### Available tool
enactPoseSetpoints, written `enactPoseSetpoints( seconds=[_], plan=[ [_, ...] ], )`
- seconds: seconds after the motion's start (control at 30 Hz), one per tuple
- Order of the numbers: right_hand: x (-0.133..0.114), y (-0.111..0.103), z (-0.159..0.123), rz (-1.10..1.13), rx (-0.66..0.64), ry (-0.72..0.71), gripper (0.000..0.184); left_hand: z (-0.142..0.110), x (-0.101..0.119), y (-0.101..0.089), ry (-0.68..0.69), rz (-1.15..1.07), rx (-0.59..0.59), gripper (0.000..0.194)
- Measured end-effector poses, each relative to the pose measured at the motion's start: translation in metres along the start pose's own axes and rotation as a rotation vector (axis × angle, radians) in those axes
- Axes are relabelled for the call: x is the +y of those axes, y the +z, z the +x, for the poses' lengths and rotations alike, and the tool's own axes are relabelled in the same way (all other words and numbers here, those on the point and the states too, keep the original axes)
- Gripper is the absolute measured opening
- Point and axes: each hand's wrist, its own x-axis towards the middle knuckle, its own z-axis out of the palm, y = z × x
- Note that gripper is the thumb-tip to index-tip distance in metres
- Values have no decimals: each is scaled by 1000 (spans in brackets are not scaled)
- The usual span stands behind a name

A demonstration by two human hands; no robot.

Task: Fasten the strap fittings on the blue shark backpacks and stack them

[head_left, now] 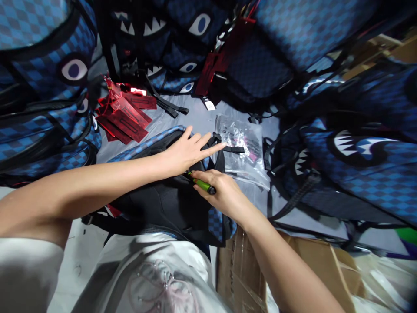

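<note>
A black backpack (156,204) with blue checkered trim lies in front of my body, its dark side facing up. My left hand (185,152) rests on its upper part with the fingers spread. Just below, my right hand (221,189) grips a slim green tool with a black end (204,186). The tool's other end points at the bag beneath my left hand, and its tip is hard to make out. Black straps with buckles (215,139) lie by my left fingertips.
Red tags (125,117) are heaped at the upper left. A clear plastic bag (244,150) lies right of my hands. Blue checkered backpacks with eyes and teeth are piled at left (58,95), behind and at right (358,161). A cardboard box (241,265) stands below right.
</note>
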Motion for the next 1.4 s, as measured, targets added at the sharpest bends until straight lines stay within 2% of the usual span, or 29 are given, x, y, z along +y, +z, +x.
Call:
enactPoseSetpoints(
  seconds=[0.07,0.17,0.23,0.4,0.6,0.93,1.23,1.4],
  plan=[
    [1,-1,1,-18,-23,-4,30,0,2,-2,-75,-15,-22,86],
    [4,-5,4,-8,-45,-32,31,2,4,-7,-273,-28,-83,107],
    [5,-7,6,-1,-61,-52,32,5,4,-8,-329,-18,-128,108],
    [6,-7,9,7,-47,-87,32,6,0,-7,-268,9,-132,99],
    [2,-9,11,-58,-67,-78,31,3,0,-3,-273,58,-97,93],
    [0,-11,12,-100,-96,-37,29,1,0,-7,-280,-7,-83,86],
    [-2,-12,8,-28,-90,17,32,0,1,-6,-275,14,-76,82],
    [-2,-13,9,-6,-90,-15,34,0,1,-4,-269,31,-69,80]
  ],
)
